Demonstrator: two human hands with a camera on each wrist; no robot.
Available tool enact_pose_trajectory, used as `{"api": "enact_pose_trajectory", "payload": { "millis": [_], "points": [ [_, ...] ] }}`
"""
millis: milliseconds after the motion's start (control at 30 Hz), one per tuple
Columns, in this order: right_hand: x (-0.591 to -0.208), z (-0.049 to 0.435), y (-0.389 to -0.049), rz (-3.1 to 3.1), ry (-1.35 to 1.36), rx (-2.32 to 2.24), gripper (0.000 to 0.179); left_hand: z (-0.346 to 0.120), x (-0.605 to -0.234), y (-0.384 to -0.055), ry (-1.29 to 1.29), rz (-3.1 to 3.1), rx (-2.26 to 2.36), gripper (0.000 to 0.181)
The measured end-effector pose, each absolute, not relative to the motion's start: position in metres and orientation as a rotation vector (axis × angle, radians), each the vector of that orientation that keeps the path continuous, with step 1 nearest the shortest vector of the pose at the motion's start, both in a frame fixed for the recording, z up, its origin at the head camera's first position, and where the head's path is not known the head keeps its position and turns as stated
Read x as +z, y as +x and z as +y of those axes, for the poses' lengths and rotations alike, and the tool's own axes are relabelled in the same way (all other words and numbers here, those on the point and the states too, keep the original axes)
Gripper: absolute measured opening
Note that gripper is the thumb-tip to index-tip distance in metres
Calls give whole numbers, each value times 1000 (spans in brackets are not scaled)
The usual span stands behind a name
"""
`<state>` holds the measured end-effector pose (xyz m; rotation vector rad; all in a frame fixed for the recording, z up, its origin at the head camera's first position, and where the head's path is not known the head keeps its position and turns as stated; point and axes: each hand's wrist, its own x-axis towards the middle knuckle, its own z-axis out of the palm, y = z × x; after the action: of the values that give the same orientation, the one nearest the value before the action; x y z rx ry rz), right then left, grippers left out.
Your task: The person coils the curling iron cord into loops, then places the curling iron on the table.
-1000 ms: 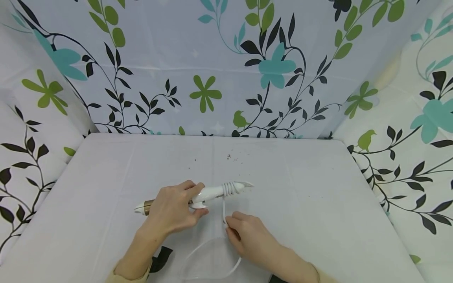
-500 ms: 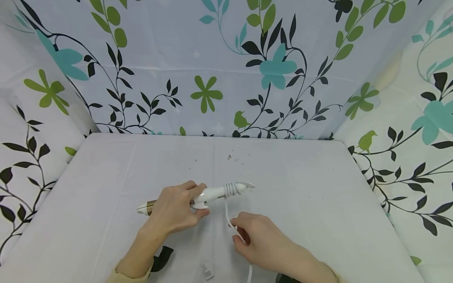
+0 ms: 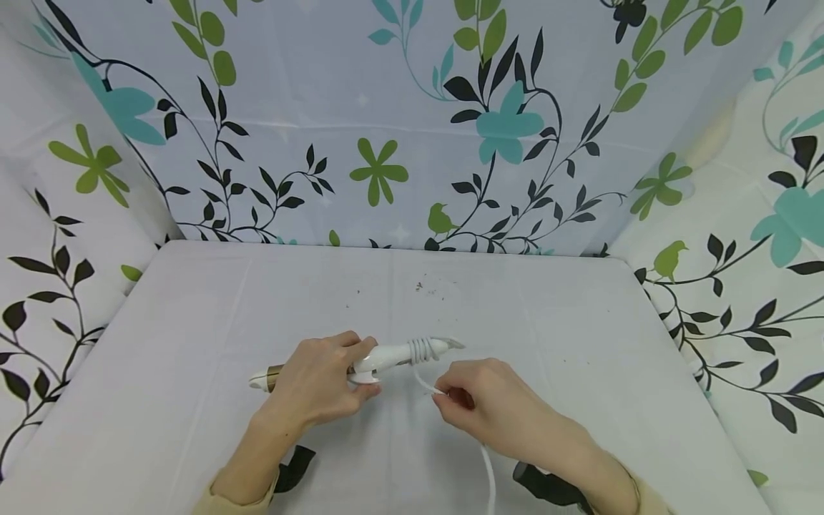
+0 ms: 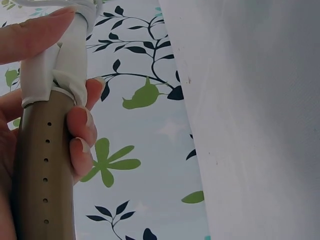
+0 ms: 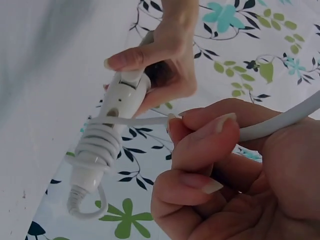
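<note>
My left hand (image 3: 322, 375) grips a curling iron (image 3: 389, 355) around its middle, holding it nearly level over the table. In the left wrist view its brown-gold barrel (image 4: 45, 170) shows a row of small holes, and the fingers wrap its side near the white clamp lever. Several turns of the white power cord (image 5: 97, 147) are wound round the tail end of the white handle in the right wrist view. My right hand (image 3: 502, 404) pinches the cord just right of the handle. The loose cord hangs from this hand toward the front edge; its far end is out of view.
A white-covered table (image 3: 193, 307) lies beneath both hands, with small dark specks (image 3: 421, 287) toward the back. Leaf-patterned curtains (image 3: 376, 121) enclose the back and both sides. Black straps (image 3: 296, 468) show at the wrists.
My right hand has moved right and then up toward the handle's tail end, drawing the cord along. The loose cord loop at the front has slid out of view. My left hand has stayed put.
</note>
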<state>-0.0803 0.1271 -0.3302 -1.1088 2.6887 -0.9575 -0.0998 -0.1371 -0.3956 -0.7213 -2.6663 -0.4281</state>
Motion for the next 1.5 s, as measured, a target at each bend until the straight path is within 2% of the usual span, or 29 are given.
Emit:
{"api": "enact_pose_trajectory", "payload": {
  "millis": [267,500,833,1067,1500],
  "points": [
    [-331,132,-99,2803,-1446,-794,6,-139,-396,-101,-746,-2702,-368,53],
    [-336,138,-122,2872,-1679,-705,10,-139,-396,-100,-802,-2708,-358,54],
    [-331,147,-145,2928,-1820,-443,13,-135,-391,-95,-885,-2682,-382,54],
    [-329,149,-157,2870,-1952,-358,23,-135,-387,-93,-936,-2641,-407,52],
    [-335,148,-173,2704,-1881,-547,11,-137,-376,-89,-1027,-2546,-516,49]
  ]
}}
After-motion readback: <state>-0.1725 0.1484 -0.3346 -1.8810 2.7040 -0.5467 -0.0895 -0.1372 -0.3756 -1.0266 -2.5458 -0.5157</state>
